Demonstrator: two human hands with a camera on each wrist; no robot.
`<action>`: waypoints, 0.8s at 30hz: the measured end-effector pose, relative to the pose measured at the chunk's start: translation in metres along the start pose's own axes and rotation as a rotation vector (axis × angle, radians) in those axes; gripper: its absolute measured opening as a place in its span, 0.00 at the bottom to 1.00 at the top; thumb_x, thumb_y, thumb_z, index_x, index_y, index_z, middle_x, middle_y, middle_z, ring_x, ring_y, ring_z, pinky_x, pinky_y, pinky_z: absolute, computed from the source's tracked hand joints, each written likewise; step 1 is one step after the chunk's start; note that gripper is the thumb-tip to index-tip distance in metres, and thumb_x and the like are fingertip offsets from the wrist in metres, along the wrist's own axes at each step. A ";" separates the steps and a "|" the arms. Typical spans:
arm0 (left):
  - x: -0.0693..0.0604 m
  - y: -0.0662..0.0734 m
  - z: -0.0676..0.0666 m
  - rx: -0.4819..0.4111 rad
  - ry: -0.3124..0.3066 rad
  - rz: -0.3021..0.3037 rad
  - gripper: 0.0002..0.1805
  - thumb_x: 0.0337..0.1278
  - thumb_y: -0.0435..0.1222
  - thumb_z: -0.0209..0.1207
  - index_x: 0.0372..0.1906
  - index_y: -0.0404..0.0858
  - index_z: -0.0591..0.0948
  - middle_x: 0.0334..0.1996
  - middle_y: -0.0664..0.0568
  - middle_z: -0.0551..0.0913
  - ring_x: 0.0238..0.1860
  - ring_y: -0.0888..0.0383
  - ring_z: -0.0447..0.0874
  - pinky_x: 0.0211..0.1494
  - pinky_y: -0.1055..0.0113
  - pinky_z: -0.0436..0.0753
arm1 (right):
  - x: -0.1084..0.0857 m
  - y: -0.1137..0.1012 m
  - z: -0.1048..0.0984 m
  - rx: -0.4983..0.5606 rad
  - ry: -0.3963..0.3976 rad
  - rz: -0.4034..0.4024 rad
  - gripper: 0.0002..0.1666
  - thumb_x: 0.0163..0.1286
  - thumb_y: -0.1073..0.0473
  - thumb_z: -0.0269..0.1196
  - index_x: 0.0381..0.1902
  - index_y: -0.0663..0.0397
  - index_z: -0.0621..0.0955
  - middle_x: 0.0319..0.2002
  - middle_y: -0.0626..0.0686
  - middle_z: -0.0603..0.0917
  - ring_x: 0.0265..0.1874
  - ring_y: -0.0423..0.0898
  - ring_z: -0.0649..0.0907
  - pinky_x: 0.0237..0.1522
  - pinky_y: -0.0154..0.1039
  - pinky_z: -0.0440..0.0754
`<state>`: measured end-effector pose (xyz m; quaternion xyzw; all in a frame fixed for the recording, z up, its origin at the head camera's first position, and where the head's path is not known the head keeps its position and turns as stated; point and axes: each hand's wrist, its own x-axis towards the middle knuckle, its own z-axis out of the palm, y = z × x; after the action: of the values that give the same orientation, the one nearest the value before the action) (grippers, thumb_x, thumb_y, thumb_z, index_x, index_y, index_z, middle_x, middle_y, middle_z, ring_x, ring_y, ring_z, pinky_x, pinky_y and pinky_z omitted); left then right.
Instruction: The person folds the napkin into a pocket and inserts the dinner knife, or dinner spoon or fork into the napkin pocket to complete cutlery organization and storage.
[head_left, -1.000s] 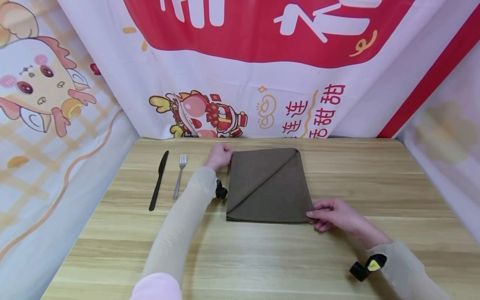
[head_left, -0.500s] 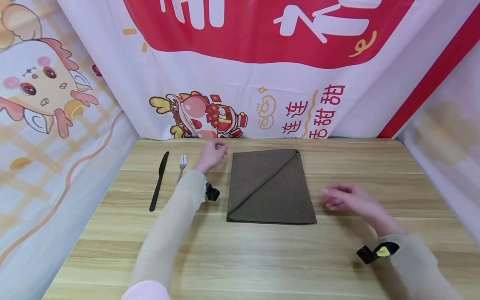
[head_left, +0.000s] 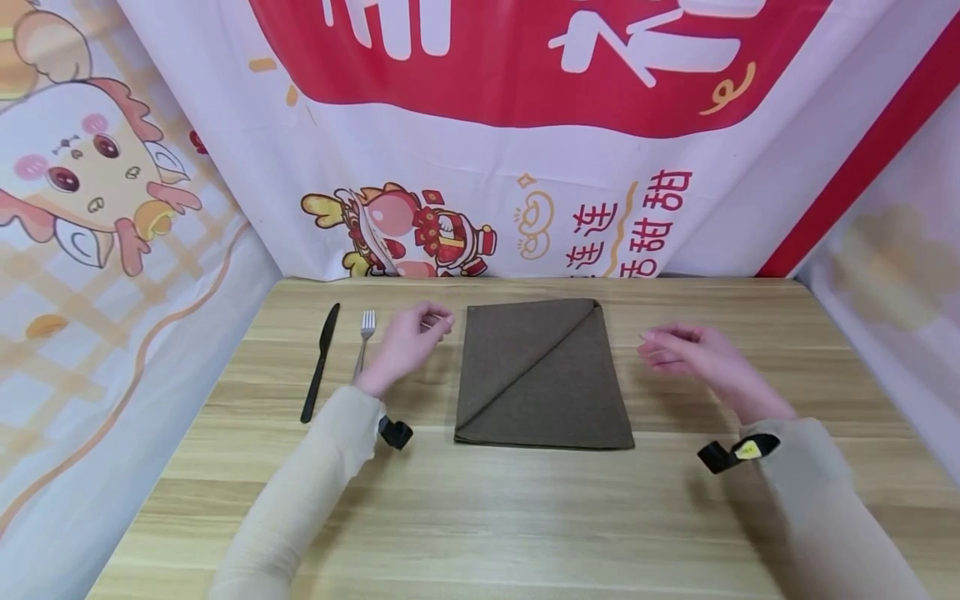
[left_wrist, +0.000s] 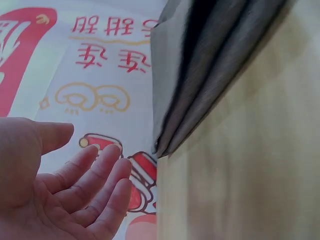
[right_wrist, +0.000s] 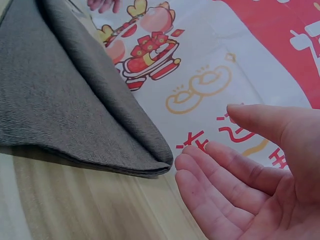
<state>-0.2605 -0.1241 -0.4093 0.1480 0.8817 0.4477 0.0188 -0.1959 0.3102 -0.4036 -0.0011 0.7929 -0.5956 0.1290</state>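
A dark brown cloth napkin (head_left: 540, 375), folded into a square with a diagonal fold across its top, lies flat on the wooden table. My left hand (head_left: 410, 340) hovers just left of it, fingers relaxed and holding nothing. To the right of the cloth, my right hand (head_left: 693, 357) is also raised with loose fingers and nothing in its grasp. The left wrist view shows the stacked layers of the napkin (left_wrist: 220, 65) beside the bare left hand (left_wrist: 75, 185). In the right wrist view a napkin corner (right_wrist: 150, 150) points toward the right hand (right_wrist: 250, 180).
A black knife (head_left: 321, 362) and a silver fork (head_left: 366, 337) lie to the left; the left hand and wrist are close to the fork's handle. Printed cloth (head_left: 450, 150) hangs behind the wooden table (head_left: 525, 517) and at both sides.
Both hands have let go of the napkin's corners. The left hand has drawn back left and nearer; the right hand has risen and moved away toward the far side. The napkin stays put.
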 end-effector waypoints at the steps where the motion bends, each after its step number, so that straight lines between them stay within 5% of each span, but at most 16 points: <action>1: -0.005 -0.001 0.002 0.011 -0.009 0.000 0.15 0.75 0.40 0.57 0.54 0.33 0.81 0.42 0.46 0.85 0.43 0.52 0.83 0.48 0.57 0.82 | 0.003 -0.001 0.000 0.000 -0.001 0.001 0.39 0.78 0.46 0.60 0.69 0.75 0.66 0.57 0.67 0.81 0.49 0.50 0.86 0.55 0.43 0.82; 7: -0.034 -0.003 0.010 0.038 -0.074 -0.013 0.15 0.73 0.44 0.60 0.52 0.36 0.81 0.42 0.50 0.84 0.43 0.55 0.82 0.47 0.59 0.83 | 0.020 -0.005 0.001 0.027 -0.001 -0.010 0.40 0.78 0.47 0.60 0.70 0.76 0.65 0.59 0.69 0.79 0.51 0.49 0.85 0.58 0.46 0.79; 14: -0.065 -0.003 0.013 0.055 -0.211 0.022 0.15 0.62 0.50 0.69 0.38 0.43 0.83 0.32 0.56 0.83 0.35 0.57 0.82 0.39 0.62 0.83 | 0.049 -0.006 0.002 0.035 0.010 0.011 0.39 0.77 0.47 0.61 0.72 0.71 0.66 0.64 0.70 0.75 0.56 0.52 0.83 0.62 0.49 0.75; 24: -0.086 -0.008 0.015 0.065 -0.336 0.105 0.08 0.57 0.42 0.74 0.29 0.47 0.85 0.26 0.62 0.83 0.28 0.61 0.79 0.32 0.67 0.79 | 0.093 -0.002 0.015 0.038 0.076 0.036 0.31 0.78 0.54 0.60 0.69 0.69 0.71 0.55 0.65 0.82 0.48 0.51 0.85 0.57 0.48 0.81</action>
<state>-0.1782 -0.1405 -0.4329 0.2671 0.8713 0.3880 0.1375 -0.2828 0.2808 -0.4241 0.0382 0.7855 -0.6079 0.1092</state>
